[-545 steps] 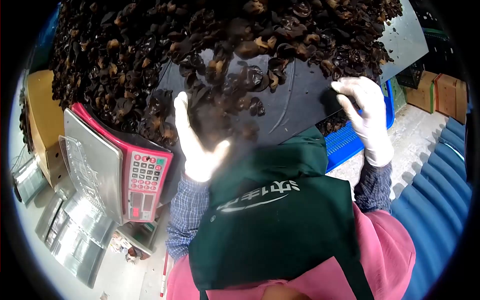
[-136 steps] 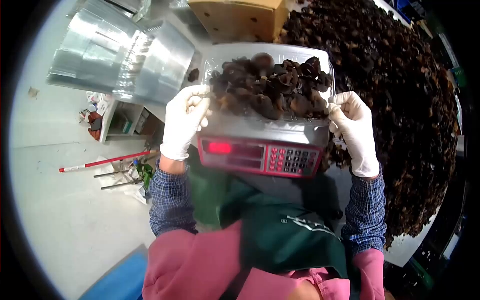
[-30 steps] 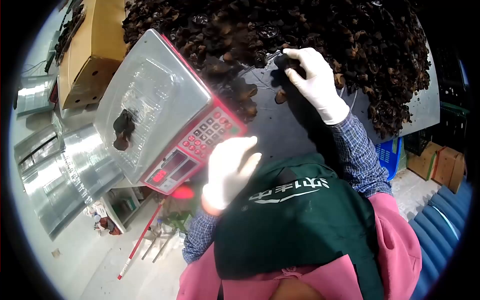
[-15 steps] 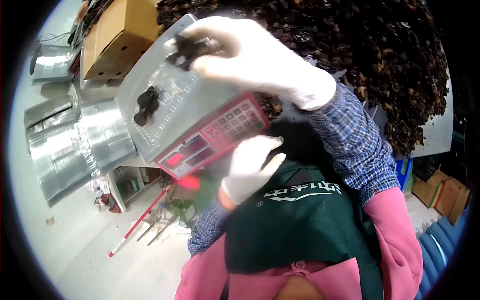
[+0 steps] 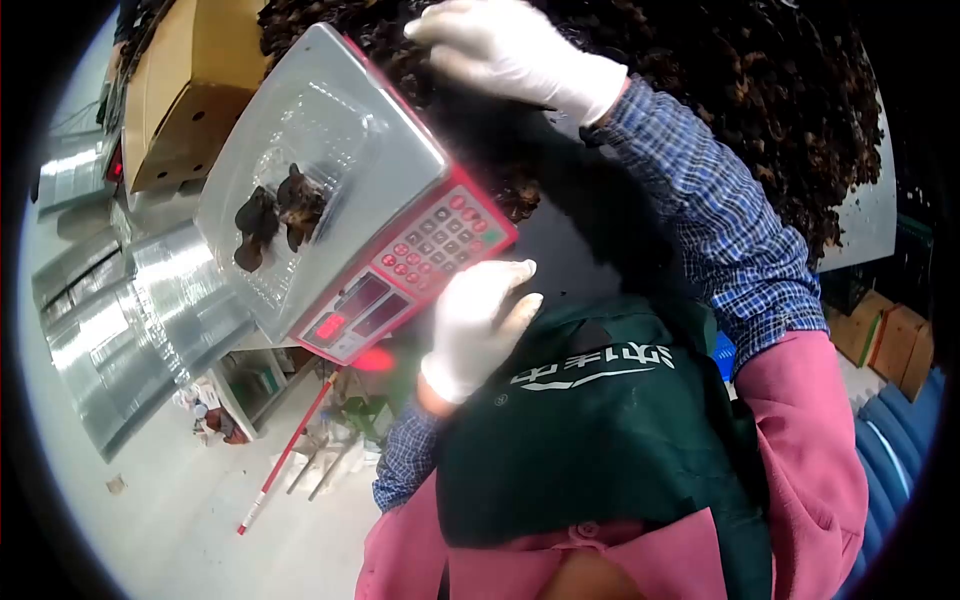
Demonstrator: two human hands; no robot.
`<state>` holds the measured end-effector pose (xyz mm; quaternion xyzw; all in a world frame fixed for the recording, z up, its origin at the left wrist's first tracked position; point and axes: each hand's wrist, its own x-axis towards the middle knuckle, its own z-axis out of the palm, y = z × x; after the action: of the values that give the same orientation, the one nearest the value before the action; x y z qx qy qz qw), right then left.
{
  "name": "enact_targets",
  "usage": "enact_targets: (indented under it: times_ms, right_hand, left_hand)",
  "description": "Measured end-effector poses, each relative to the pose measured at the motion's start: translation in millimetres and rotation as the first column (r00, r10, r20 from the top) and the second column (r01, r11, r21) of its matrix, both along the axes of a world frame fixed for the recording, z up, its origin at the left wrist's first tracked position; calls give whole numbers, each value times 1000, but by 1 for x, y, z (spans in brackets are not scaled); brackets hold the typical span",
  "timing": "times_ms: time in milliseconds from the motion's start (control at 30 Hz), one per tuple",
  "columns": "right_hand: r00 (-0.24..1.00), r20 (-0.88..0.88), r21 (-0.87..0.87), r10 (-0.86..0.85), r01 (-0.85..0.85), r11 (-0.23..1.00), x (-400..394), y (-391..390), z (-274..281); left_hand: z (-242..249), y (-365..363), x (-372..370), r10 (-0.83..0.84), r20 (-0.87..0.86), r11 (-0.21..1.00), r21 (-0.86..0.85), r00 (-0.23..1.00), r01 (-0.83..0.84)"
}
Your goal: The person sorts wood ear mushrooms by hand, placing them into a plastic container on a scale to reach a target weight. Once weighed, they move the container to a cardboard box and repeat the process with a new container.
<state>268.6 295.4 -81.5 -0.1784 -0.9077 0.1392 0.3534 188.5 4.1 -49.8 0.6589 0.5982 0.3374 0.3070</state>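
The clear plastic tray (image 5: 330,125) lies on the platform of a pink-red digital scale (image 5: 435,245), with two dark clumps of wood ear mushroom (image 5: 298,207) side by side in it. The gloved right hand (image 5: 515,52) is above the near edge of the large wood ear heap (image 5: 740,90), past the scale's far corner — its fingers loosely extended, nothing visible between them. The gloved left hand (image 5: 472,330) is just beside the scale's keypad edge, thumb and fingers apart and holding nothing; whether it touches the casing cannot be told. A red readout glows on the scale. Dark worktop (image 5: 575,262) shows between the hands. Left of the scale stands a stack of clear trays (image 5: 150,330), and beyond it a cardboard box (image 5: 190,110).
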Motion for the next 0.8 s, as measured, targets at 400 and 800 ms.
enact_targets:
  times_ms: [400, 800]
  right_hand:
    - [894, 392, -111, 219, -191, 975, 151, -107, 0]
    - [921, 389, -36, -26, 44, 998, 125, -125, 16]
  left_hand:
    - [8, 6, 16, -16, 51, 993, -116, 999, 22]
    - [8, 16, 33, -154, -38, 988, -33, 987, 153]
